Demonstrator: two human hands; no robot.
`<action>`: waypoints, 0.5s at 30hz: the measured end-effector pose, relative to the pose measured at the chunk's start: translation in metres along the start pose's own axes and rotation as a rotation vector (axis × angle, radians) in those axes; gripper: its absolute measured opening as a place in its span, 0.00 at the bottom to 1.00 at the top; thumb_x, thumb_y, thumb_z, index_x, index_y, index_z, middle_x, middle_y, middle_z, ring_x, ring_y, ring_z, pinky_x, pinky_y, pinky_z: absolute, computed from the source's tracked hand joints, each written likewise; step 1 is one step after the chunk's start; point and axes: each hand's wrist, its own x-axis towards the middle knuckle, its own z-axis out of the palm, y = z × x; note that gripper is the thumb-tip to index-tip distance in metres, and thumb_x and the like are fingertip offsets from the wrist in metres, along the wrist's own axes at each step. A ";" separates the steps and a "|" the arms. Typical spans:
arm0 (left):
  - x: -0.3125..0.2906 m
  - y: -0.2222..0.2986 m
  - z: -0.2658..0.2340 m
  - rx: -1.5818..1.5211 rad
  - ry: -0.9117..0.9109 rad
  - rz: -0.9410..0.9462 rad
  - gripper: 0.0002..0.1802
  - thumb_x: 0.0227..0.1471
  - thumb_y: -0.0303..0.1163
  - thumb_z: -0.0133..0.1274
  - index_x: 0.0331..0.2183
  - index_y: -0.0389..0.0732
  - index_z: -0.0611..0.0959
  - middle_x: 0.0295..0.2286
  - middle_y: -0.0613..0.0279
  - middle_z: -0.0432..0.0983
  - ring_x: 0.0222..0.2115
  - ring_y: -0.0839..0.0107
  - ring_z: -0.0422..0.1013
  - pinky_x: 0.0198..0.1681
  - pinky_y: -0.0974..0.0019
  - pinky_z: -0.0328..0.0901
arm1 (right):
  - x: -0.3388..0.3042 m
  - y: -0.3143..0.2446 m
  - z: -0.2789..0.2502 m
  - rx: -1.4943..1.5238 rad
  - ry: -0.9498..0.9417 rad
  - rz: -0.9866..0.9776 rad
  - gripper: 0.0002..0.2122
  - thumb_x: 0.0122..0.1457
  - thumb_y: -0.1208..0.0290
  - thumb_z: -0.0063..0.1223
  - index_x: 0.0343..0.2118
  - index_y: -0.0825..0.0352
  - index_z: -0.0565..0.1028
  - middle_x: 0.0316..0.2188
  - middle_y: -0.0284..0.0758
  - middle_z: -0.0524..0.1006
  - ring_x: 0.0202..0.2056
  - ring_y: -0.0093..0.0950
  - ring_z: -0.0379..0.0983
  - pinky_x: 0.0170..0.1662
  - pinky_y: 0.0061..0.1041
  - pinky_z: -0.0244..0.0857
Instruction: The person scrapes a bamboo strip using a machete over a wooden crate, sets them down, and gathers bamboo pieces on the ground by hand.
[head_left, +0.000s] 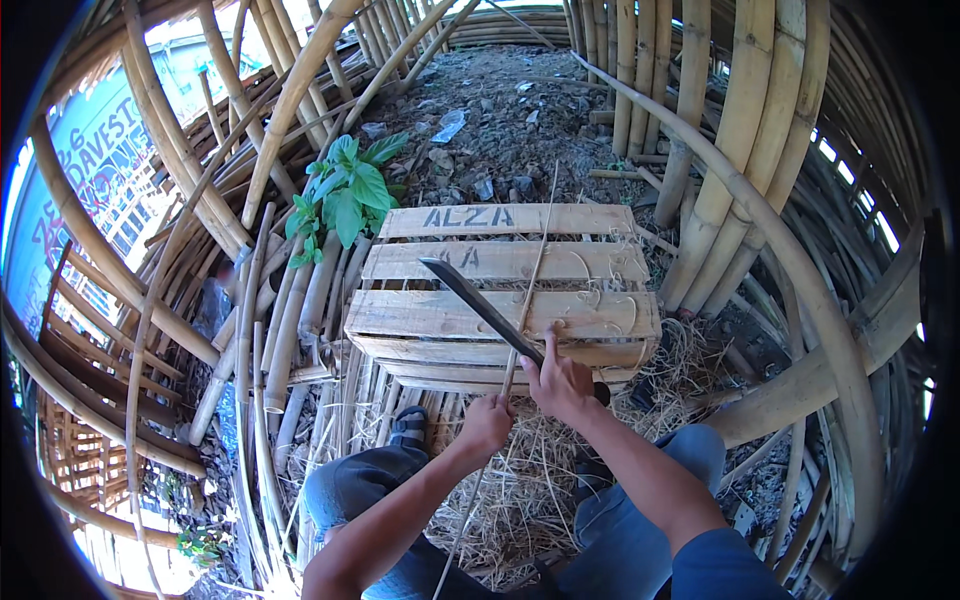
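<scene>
My left hand (488,422) is closed round a long thin bamboo strip (540,255). The strip slants up over a slatted wooden crate (440,310), and its lower end runs down between my legs. My right hand (562,385) grips a machete (475,303), its index finger stretched forward. The dark blade points up and left above the crate and crosses the strip just ahead of my fingers. Whether the edge touches the strip I cannot tell. Part of the handle is hidden by my right hand.
Pale shavings (500,500) cover the ground between my legs, and thin curls lie on the crate's right side. A leafy green plant (345,195) stands by its far left corner. Upright bamboo poles (760,130) rise at right; loose poles (290,330) lie at left.
</scene>
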 end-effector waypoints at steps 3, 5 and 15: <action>-0.004 -0.010 -0.002 0.010 0.027 0.006 0.21 0.60 0.37 0.37 0.21 0.36 0.75 0.15 0.62 0.68 0.15 0.72 0.63 0.21 0.65 0.59 | 0.000 -0.007 -0.002 -0.007 0.004 -0.008 0.33 0.60 0.49 0.34 0.60 0.70 0.48 0.19 0.52 0.75 0.25 0.52 0.73 0.31 0.48 0.66; -0.014 -0.009 -0.001 -0.037 -0.008 -0.037 0.22 0.60 0.37 0.37 0.21 0.36 0.76 0.15 0.62 0.68 0.16 0.72 0.64 0.21 0.64 0.59 | 0.002 -0.002 0.002 0.008 0.044 -0.019 0.32 0.60 0.49 0.35 0.59 0.70 0.50 0.19 0.51 0.75 0.24 0.52 0.73 0.31 0.48 0.66; -0.063 -0.029 -0.023 0.090 -0.017 -0.103 0.22 0.61 0.40 0.37 0.24 0.36 0.75 0.15 0.64 0.68 0.15 0.75 0.64 0.19 0.68 0.58 | 0.011 -0.002 0.006 0.021 0.107 -0.029 0.28 0.61 0.49 0.34 0.51 0.72 0.57 0.18 0.48 0.75 0.23 0.47 0.75 0.27 0.46 0.67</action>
